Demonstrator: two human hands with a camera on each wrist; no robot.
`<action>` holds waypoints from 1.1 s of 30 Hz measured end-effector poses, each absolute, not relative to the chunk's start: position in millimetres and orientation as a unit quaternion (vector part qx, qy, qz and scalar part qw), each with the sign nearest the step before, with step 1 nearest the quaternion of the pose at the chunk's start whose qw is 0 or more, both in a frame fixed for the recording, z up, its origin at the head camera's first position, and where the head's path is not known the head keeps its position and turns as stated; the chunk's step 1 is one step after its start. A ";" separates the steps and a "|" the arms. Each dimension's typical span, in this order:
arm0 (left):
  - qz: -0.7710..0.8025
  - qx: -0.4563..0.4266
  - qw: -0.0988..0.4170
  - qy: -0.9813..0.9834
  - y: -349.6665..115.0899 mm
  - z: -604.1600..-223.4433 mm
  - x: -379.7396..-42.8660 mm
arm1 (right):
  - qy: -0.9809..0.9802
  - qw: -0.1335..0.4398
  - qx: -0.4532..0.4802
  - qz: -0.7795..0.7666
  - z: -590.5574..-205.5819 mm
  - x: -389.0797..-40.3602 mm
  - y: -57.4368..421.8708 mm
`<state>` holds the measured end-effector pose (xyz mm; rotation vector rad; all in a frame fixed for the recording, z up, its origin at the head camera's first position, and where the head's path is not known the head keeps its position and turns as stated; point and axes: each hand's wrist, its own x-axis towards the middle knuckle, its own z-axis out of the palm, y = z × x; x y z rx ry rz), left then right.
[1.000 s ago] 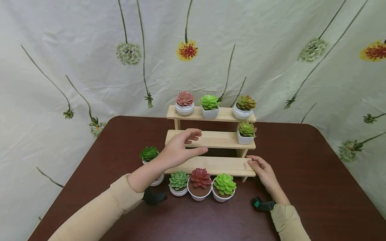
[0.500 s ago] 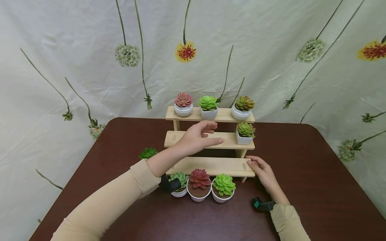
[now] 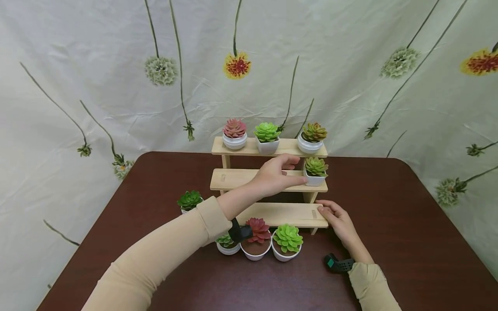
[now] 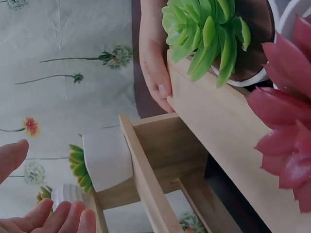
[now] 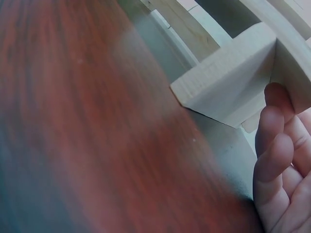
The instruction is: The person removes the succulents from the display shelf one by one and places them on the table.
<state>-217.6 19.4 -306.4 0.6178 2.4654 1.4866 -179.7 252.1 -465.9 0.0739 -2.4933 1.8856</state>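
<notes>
Place unclear — a cloth (image 3: pixel 342 77) (flower-printed) hangs behind a table (image 3: pixel 389 207).

the right grip (image 5: pixel 279 189) holds a pale wooden shelf (image 5: pixel 243 73) on a reddish-brown table (image 5: pixel 87 121)

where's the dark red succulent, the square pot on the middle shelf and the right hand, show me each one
Dark red succulent (image 4: pixel 282 108): left wrist view, on its leaves.
Middle-shelf square pot (image 3: pixel 316 180): head view, on its white front wall.
Right hand (image 3: pixel 341 223): head view, on the back of it.
</notes>
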 end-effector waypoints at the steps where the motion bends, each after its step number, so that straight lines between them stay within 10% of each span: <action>1: 0.501 0.207 0.099 0.835 21.7 -307.0 -217.7 | -0.797 0.005 0.022 0.603 -465.6 -179.6 252.1; 33: 0.429 0.190 0.049 0.882 63.9 -326.7 -239.3 | -0.789 0.005 0.025 0.614 -464.4 -179.5 251.8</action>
